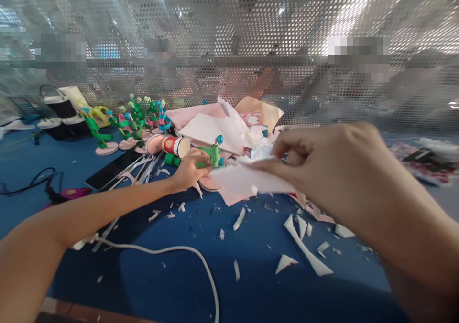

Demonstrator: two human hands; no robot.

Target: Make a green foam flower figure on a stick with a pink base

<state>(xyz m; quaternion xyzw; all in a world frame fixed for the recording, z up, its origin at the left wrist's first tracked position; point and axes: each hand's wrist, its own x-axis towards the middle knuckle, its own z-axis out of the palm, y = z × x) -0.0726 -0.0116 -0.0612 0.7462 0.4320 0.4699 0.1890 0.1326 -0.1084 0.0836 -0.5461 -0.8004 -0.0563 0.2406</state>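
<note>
A small paper craft stands upright near the middle, with a coiled green paper body, a blue rolled top and a round pink base. My left hand is closed on its green paper strip, low beside the coil. My right hand pinches a white piece of paper between thumb and fingers. That paper is blurred and stretches leftward, in front of the craft's base. Behind both hands lies a heap of pink and white paper sheets.
Several finished-looking green paper crafts stand at the back left. Nearby are a red-banded paper cup, a dark phone and a white cable. Paper scraps litter the blue table. A perforated metal screen rises behind.
</note>
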